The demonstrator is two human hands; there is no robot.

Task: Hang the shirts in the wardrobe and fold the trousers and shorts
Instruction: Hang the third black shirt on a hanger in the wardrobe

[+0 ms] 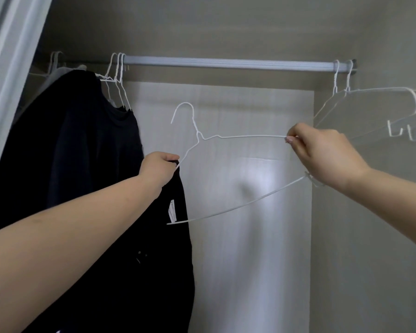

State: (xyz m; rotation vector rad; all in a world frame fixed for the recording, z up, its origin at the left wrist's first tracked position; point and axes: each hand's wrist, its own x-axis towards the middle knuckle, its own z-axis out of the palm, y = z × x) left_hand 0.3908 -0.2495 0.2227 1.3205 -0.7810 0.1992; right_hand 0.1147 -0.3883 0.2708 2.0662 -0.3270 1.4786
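Head view: the left hand (160, 168) grips the dark shirt (175, 236) together with the left shoulder of a white wire hanger (238, 137), fingers curled tight. The right hand (322, 152) pinches the hanger's other shoulder between thumb and fingertips. The hanger's long axis runs between both hands, hook up and left, below the rail (226, 63). The shirt hangs limp straight under the left hand, so that hand looks nearer for threading it on
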